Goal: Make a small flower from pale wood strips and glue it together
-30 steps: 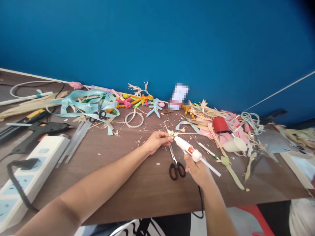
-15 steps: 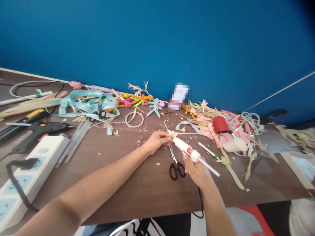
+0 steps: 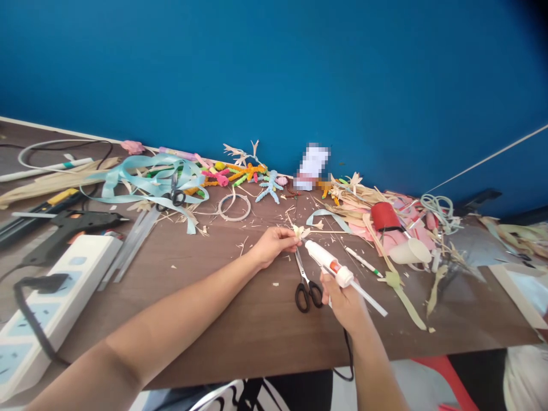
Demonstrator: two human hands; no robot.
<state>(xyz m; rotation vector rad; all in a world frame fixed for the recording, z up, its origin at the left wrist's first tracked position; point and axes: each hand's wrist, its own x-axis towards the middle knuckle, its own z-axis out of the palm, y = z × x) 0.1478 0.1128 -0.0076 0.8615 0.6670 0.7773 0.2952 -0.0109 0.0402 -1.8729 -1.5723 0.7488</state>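
Between the fingertips of my left hand is a small cream flower with pointed petals. My right hand is wrapped round a white glue gun, its nozzle a little right of the flower and apart from it. A clear glue stick sticks out of the gun's back end. Below the nozzle, scissors with black handles lie on the table. A thin pale stalk runs to the right behind the flower.
A white power strip and a black glue gun lie at left, near blue ribbon. Pale strips, a red spool and a white cup crowd the right. Small scraps dot the brown table; a blue wall stands behind.
The glue gun has drawn back slightly to the right, away from the flower, whose petals now show more fully. My left hand has barely moved.
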